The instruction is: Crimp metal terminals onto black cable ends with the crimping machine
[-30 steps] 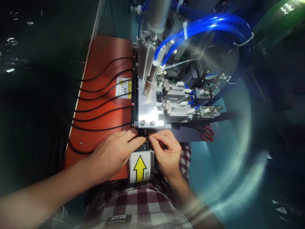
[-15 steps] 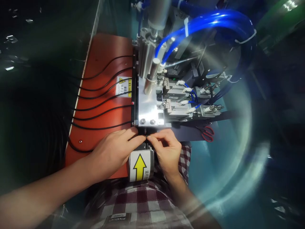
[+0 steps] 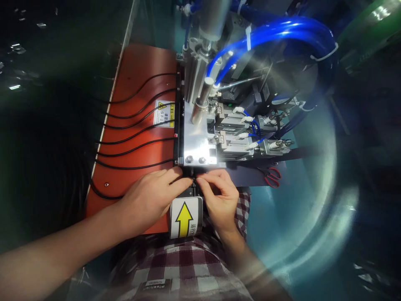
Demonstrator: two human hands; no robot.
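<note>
Both hands meet at a dark track [image 3: 190, 192] at the near end of the machine, just below its shiny metal plate [image 3: 197, 144]. My left hand [image 3: 153, 192] rests at the track's left side, thumb and fingers closed at its edge; whatever lies under them is hidden. From the right, my right hand [image 3: 221, 194] has thumb and forefinger pinched together beside the track, and anything between them is too small to make out. A white label with a yellow arrow [image 3: 184, 219] covers the track's near end, close to my body.
An orange-red panel [image 3: 140, 96] with several black cables lies to the left. Small pneumatic cylinders [image 3: 234, 144] and a thick loop of blue tubing [image 3: 288, 31] stand to the right. Red-handled scissors [image 3: 272, 177] lie on the dark plate at right.
My right fingertips have drawn slightly right, away from my left thumb, leaving a small gap over the track. My left hand stays almost where it was. The view has shifted a little.
</note>
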